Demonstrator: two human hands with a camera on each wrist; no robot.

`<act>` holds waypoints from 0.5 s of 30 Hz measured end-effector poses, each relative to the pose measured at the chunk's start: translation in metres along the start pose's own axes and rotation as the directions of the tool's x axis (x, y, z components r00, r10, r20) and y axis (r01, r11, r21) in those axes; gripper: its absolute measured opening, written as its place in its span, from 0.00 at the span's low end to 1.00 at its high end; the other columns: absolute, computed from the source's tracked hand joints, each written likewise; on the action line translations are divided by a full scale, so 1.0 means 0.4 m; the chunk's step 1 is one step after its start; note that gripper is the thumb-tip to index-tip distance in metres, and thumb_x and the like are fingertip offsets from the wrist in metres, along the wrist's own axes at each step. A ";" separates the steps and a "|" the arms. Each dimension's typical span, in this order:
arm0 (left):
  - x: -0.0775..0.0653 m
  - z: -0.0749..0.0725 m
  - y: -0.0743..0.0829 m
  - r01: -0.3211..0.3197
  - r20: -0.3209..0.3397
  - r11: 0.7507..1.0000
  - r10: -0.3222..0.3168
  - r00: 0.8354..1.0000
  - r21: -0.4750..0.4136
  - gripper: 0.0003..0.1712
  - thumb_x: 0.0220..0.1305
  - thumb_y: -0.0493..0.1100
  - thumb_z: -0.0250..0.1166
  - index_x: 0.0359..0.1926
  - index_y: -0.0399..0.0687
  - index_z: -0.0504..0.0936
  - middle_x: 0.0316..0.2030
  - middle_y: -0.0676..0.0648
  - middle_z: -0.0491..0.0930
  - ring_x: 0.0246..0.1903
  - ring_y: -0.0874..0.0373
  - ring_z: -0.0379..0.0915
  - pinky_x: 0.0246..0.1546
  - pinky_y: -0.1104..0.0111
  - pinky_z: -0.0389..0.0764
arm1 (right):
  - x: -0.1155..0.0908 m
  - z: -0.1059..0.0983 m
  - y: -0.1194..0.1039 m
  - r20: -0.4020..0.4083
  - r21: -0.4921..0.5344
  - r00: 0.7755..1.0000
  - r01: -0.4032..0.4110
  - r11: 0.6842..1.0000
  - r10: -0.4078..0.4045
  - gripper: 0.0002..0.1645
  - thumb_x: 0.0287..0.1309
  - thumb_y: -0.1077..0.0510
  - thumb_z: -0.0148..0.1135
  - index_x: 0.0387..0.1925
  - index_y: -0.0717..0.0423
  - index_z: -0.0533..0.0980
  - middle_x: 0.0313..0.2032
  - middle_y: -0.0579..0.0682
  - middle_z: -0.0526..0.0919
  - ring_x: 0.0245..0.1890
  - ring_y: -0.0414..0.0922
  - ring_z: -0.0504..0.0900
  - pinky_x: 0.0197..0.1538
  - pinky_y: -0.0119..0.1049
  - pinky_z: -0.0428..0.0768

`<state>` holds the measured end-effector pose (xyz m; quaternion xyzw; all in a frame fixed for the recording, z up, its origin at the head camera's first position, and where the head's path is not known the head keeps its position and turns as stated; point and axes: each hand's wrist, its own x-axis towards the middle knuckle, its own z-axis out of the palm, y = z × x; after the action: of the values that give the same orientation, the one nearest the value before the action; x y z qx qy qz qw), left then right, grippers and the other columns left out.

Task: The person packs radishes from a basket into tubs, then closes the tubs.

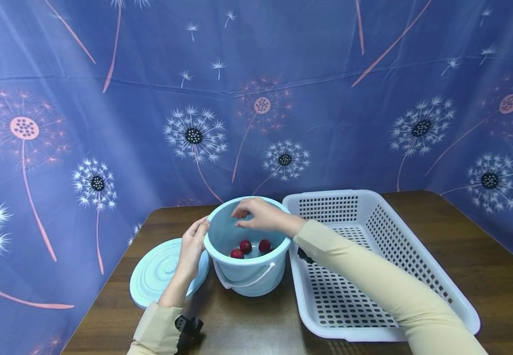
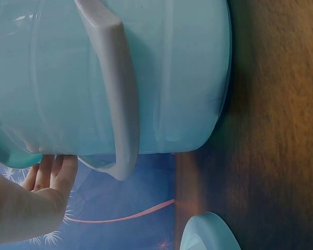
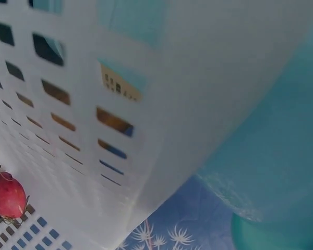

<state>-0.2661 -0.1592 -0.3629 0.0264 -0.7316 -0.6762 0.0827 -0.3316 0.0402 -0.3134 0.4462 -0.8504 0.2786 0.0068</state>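
Note:
A light blue bucket (image 1: pixel 247 278) stands upright on the table, several red, radish-like pieces (image 1: pixel 245 246) at its bottom. At the bucket's left rim my left hand (image 1: pixel 191 249) grips the edge; in the left wrist view its fingers (image 2: pixel 57 174) lie along the outer wall just under the rim. My right hand (image 1: pixel 261 215) hangs over the bucket's mouth, fingers loosely bent, thumb apart, nothing visible between them. The bucket's white handle (image 2: pixel 120 99) hangs down its front. Another red piece (image 3: pixel 8 195) lies in the white basket (image 3: pixel 172 120); my right hand is out of the right wrist view.
A round light blue lid (image 1: pixel 150 273) lies on the table left of the bucket, partly behind my left forearm. The large perforated basket stands close against the bucket's right side, and my right sleeve (image 1: pixel 372 281) crosses over it. A blue dandelion-print cloth (image 1: pixel 327 123) hangs behind the wooden table (image 1: pixel 238 325).

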 end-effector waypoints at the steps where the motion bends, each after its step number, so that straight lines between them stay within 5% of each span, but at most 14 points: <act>1: 0.000 0.000 -0.001 0.000 -0.001 1.000 0.000 1.000 0.000 0.26 0.70 0.50 0.49 0.62 0.39 0.69 0.59 0.38 0.72 0.55 0.51 0.70 0.54 0.60 0.73 | 0.000 0.000 -0.001 -0.002 0.005 1.000 0.001 1.000 -0.001 0.15 0.57 0.59 0.63 0.46 0.61 0.79 0.42 0.55 0.82 0.42 0.45 0.80 0.49 0.41 0.79; 15: 0.001 -0.002 -0.001 0.007 0.011 1.000 -0.007 1.000 -0.014 0.26 0.70 0.49 0.49 0.62 0.38 0.68 0.59 0.37 0.71 0.56 0.50 0.69 0.55 0.59 0.72 | -0.005 0.000 -0.003 -0.067 0.015 0.997 0.030 0.999 -0.029 0.17 0.56 0.57 0.65 0.46 0.61 0.79 0.42 0.56 0.82 0.43 0.47 0.81 0.48 0.33 0.79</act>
<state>-0.2663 -0.1600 -0.3634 0.0249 -0.7272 -0.6817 0.0765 -0.3295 0.0411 -0.3133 0.4492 -0.8408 0.3000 0.0359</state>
